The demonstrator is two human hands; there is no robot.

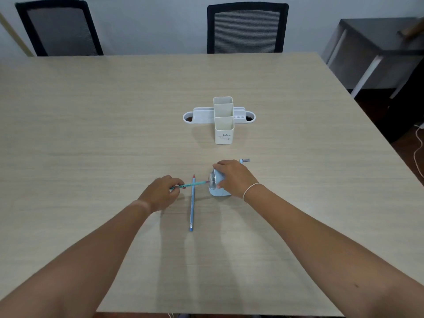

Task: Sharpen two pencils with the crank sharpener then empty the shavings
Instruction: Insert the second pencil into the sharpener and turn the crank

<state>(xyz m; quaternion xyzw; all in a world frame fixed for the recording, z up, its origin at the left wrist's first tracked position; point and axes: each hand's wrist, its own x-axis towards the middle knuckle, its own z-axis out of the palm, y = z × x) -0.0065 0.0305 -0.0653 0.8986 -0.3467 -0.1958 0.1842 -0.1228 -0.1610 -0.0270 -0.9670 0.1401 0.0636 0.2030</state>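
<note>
The left hand [160, 193] pinches a teal pencil [193, 184] in its grip, the tip at the face of the pale blue sharpener [216, 183]; whether the tip is inside cannot be told. The right hand [234, 177] grips the sharpener from above, hiding most of its body, with only the crank handle [245, 160] showing beyond the fingers. Under the held pencil a second blue pencil [192, 203] lies on the table [91, 122]. Farther off stands a white desk organizer [223, 120]. Beyond the table's far edge are two black mesh chairs [246, 28] against a pale wall.
</note>
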